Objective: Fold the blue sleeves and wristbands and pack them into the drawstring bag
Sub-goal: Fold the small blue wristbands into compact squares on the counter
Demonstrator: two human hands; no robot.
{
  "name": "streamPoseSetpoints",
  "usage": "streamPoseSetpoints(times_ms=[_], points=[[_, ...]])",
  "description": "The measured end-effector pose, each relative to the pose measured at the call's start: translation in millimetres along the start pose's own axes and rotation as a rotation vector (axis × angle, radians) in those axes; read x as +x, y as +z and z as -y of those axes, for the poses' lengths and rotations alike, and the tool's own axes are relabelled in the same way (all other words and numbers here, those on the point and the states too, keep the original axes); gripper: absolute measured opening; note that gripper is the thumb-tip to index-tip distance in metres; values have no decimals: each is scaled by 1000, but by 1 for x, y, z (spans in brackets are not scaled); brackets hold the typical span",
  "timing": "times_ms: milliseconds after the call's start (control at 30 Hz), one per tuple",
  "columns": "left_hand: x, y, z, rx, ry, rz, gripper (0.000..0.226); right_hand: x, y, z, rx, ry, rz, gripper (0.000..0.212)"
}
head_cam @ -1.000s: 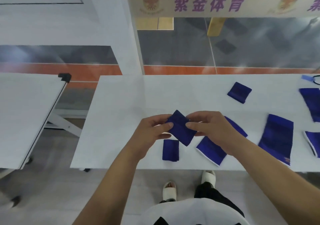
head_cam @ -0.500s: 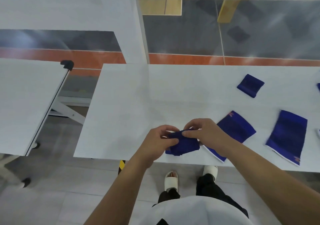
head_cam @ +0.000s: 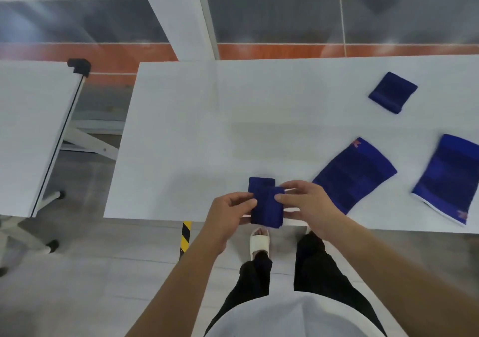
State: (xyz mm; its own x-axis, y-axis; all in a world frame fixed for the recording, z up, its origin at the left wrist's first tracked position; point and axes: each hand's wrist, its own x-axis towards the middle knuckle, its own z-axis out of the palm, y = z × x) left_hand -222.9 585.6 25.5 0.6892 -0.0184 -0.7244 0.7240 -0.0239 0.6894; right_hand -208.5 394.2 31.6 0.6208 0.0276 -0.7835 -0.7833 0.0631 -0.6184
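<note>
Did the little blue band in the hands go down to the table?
Yes. The held wristband came down from above the table edge onto another wristband lying there.

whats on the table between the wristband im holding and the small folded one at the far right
Nothing: the head view shows bare white table between the held wristband and the far folded wristband.

Person's wearing a plain white top (head_cam: pixel 298 318), loose black trousers (head_cam: pixel 315 266) and a chunky white slide sandal (head_cam: pixel 260 243). Both forearms are bare, no sleeves, nothing on the wrists.
</note>
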Motion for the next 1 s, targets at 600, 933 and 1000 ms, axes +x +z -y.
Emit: streamPoseSetpoints(times_ms=[600, 933, 1000], points=[[41, 7, 9, 552, 257, -235, 29, 41, 21, -12, -418, -240, -253, 36], [33, 22, 38, 1281, 702, -142, 59, 20, 1, -40, -1438, -825, -203, 38], [41, 25, 53, 1349, 635, -112, 60, 24, -6, -48, -1521, -786, -177, 42]])
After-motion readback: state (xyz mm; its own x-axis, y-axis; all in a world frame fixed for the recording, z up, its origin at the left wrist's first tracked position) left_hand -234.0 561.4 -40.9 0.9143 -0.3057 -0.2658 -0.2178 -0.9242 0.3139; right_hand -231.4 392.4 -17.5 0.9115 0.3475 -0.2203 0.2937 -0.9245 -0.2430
